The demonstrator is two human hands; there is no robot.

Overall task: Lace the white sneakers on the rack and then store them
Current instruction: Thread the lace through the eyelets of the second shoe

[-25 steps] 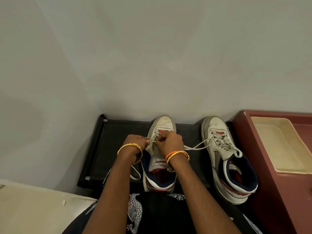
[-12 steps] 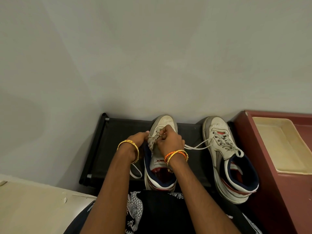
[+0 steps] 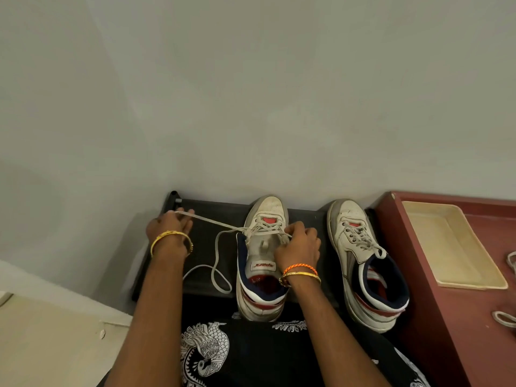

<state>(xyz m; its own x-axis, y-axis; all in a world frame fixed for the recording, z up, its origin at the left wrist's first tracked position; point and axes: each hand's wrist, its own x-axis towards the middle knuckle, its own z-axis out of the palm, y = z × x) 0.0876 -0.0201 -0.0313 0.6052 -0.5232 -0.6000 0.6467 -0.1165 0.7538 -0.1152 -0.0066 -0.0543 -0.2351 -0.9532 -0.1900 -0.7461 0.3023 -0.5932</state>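
Two white high-top sneakers stand toes to the wall on a black rack point(image 3: 206, 216). My left hand point(image 3: 169, 224) pinches the white lace point(image 3: 215, 222) of the left sneaker point(image 3: 265, 219) and holds it stretched out to the left of the shoe. A slack loop of the same lace lies on the rack below. My right hand point(image 3: 300, 248) rests on that sneaker's right eyelets, fingers curled round the lace there. The right sneaker point(image 3: 360, 247) stands beside it, laced, touched by neither hand.
A grey wall rises right behind the rack. A dark red cabinet point(image 3: 446, 317) on the right carries a cream tray point(image 3: 452, 244); white laces show at its right edge. A cream surface point(image 3: 55, 339) lies at the lower left. My black patterned clothing fills the bottom.
My left hand has moved out to the left from the sneaker, drawing the lace taut through the eyelets. My right hand stayed on the shoe.
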